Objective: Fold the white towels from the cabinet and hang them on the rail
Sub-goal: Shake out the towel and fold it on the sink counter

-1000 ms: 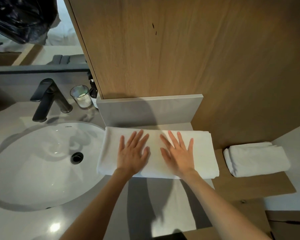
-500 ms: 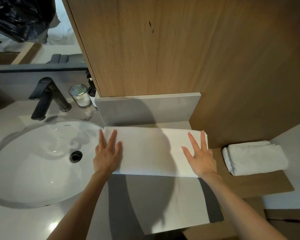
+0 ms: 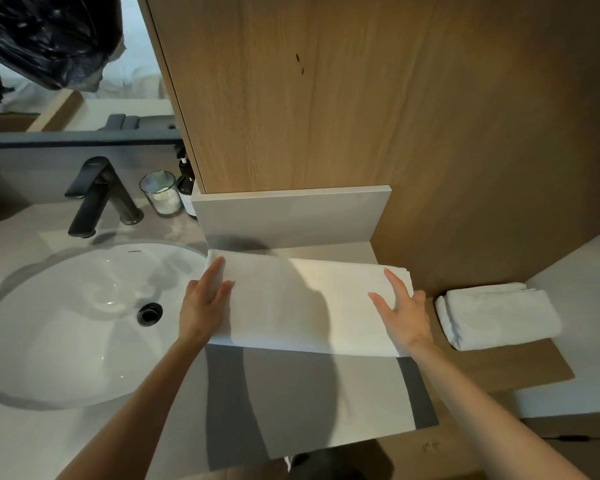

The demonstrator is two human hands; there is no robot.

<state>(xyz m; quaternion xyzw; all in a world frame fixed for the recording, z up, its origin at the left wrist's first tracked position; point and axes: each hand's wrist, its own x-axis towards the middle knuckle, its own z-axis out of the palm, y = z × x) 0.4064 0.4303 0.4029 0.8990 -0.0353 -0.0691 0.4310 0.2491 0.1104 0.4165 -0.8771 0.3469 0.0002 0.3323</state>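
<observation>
I have the long folded white towel (image 3: 305, 303) lying flat on the grey stone counter (image 3: 291, 393), its long side parallel to the counter's back edge.

Hands:
- My left hand (image 3: 201, 306) lies against the towel's left end, fingers straight and together, gripping nothing.
- My right hand (image 3: 402, 310) rests on the towel's right end, fingers straight and slightly spread, gripping nothing.

Surroundings:
- Rear: a low grey stone upstand (image 3: 291, 216) stands just behind the towel, and a tall wood-grain cabinet panel (image 3: 361, 98) rises above it.
- Left: the white oval basin (image 3: 66, 323) starts just beside the towel's left end. Behind it stand a matte black tap (image 3: 94, 195), a clear glass tumbler (image 3: 161, 194) and a dark pump bottle (image 3: 186, 188), all well apart from the towel.
- Right: the counter ends just past the right hand. A lower wooden ledge (image 3: 499, 368) there carries a second, smaller folded white towel (image 3: 499, 317), which lies near the first but does not touch it.
- Front: bare counter runs from the towel's near edge to the counter's front edge.
</observation>
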